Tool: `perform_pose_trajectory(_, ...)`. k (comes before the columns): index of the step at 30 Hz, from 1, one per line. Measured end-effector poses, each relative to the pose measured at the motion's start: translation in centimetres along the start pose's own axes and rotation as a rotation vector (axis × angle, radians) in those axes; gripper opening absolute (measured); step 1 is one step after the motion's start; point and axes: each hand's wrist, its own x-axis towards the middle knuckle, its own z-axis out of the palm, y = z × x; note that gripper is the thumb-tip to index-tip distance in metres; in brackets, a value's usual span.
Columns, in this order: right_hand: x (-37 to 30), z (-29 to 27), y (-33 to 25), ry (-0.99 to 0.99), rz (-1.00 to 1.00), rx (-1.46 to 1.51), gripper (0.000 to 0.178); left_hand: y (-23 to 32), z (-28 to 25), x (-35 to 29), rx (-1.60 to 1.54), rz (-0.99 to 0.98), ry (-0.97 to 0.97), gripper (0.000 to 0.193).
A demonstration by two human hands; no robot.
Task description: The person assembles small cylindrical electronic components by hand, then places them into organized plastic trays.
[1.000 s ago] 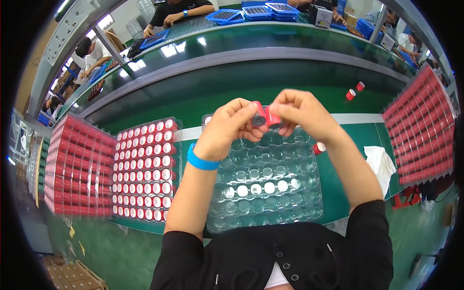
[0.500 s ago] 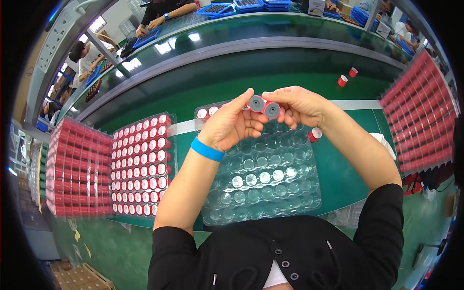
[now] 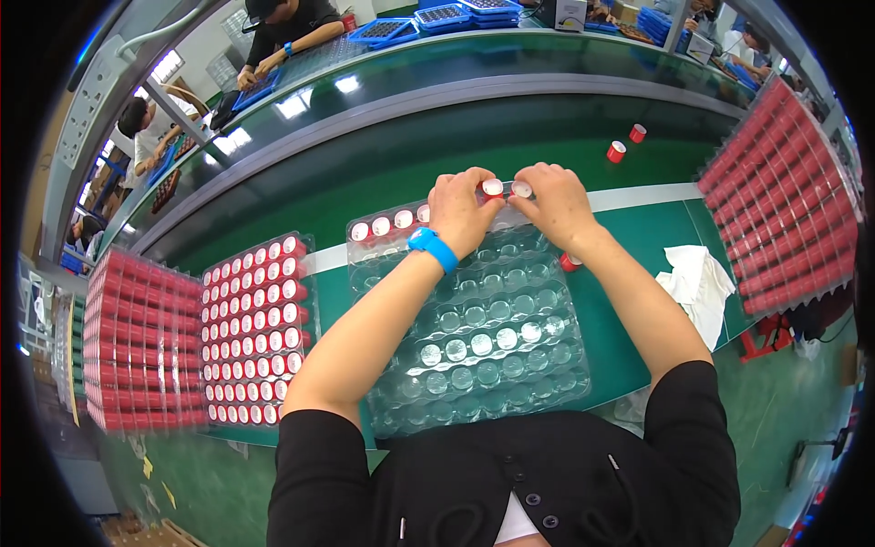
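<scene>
My left hand (image 3: 461, 215) pinches a small red cylinder with a white top (image 3: 492, 187). Close beside it, my right hand (image 3: 558, 204) grips a second red cylinder (image 3: 521, 189), also white end up. Both hands are at the far row of a clear plastic tray (image 3: 488, 372) with round pockets. To the left of my left hand, several red cylinders (image 3: 382, 225) stand in that same row, while the pockets nearer me hold none. Another red cylinder (image 3: 571, 263), partly hidden by my right wrist, is at the tray's right edge.
A filled tray (image 3: 260, 330) and a stack of filled trays (image 3: 146, 342) are on the left. Another tilted stack (image 3: 784, 196) rises at the right, near a white cloth (image 3: 697, 292). Two loose cylinders (image 3: 617, 151) stand beyond my hands. People work across the bench.
Both cylinders have been turned from grey ends facing me to white ends up, and lowered to the tray's far row. My hands have rolled over, backs up. The whole view has shifted slightly.
</scene>
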Motion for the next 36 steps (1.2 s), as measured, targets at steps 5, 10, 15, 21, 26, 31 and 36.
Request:
perform_pose_trajectory(5,-0.2,0.1,0.5,-0.035,0.070,0.061,0.027,-0.2,1.0,1.2,0.102,-0.014,-0.005,0.034)
perform_pose_trajectory(10,-0.5,-0.3,1.0,-0.109,0.063,0.088,0.033,-0.8,1.4,1.9,-0.026,-0.077,-0.120,0.032)
perform_pose_trajectory(15,-2.9,-7.0,1.3,-0.244,0.174,0.314,0.046,-2.6,-1.1,0.4,0.063,0.010,-0.168,0.053)
perform_pose_trajectory(21,-8.2,-8.0,3.5,-0.396,0.078,0.483,0.044,-7.5,-9.0,-1.3,-0.044,-0.246,0.070,0.062)
perform_pose_trajectory(26,-8.5,-7.9,3.5,-0.495,0.198,0.583,0.031,-9.4,-10.7,-5.2,-0.254,-0.548,0.107,0.066)
perform_pose_trajectory(31,-8.2,-5.7,5.5,-0.433,0.312,0.745,0.030,-9.3,-9.8,-7.2,-0.572,-0.664,0.110,0.055)
perform_pose_trajectory(36,-4.4,-3.1,17.3,0.113,0.497,0.426,0.030,-8.0,-8.0,-6.7,-0.714,-0.590,0.100,0.055)
